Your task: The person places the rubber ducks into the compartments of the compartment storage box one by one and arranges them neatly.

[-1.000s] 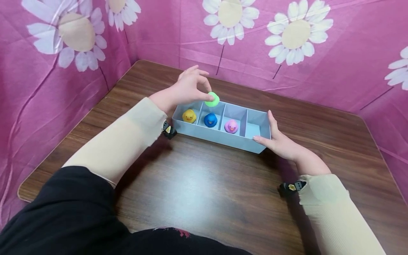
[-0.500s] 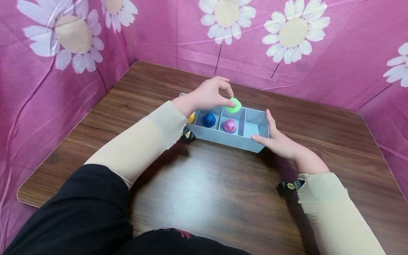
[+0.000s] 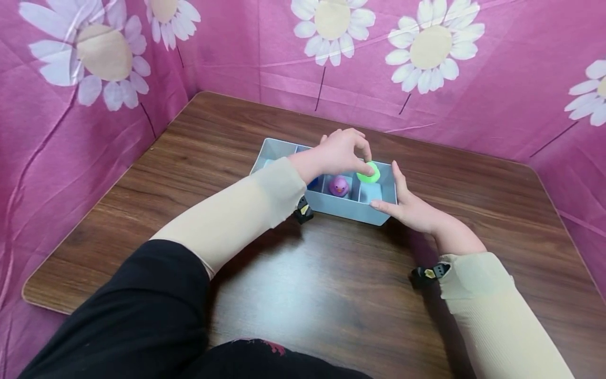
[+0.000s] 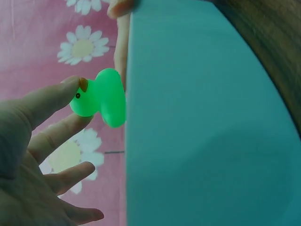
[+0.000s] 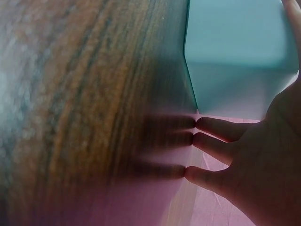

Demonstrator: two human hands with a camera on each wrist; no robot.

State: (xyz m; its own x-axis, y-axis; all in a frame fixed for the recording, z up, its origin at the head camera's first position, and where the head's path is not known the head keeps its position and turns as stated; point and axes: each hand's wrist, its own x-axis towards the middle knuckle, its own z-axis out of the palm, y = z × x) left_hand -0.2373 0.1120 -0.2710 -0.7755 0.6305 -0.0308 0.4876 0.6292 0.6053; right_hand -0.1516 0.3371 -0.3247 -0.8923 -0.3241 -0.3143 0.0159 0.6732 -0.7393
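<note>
Left hand (image 3: 338,152) moved right, pinching green duck (image 3: 368,172); right hand (image 3: 411,208) flat against tray (image 3: 350,208).

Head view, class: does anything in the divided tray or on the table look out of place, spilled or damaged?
Nothing stands out. The grey tray sits flat on the table, the pink duck upright in its compartment. The left hand pinches a green duck over the end compartment; the right hand rests against the tray's end.

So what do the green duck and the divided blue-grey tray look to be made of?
The small green toy duck looks like soft rubber or vinyl: smooth, slightly translucent, glowing at its edges, pinched by the left hand. The long blue-grey divided tray looks like thin matte plastic, possibly card: flat walls, crisp corners, no gloss.
</note>
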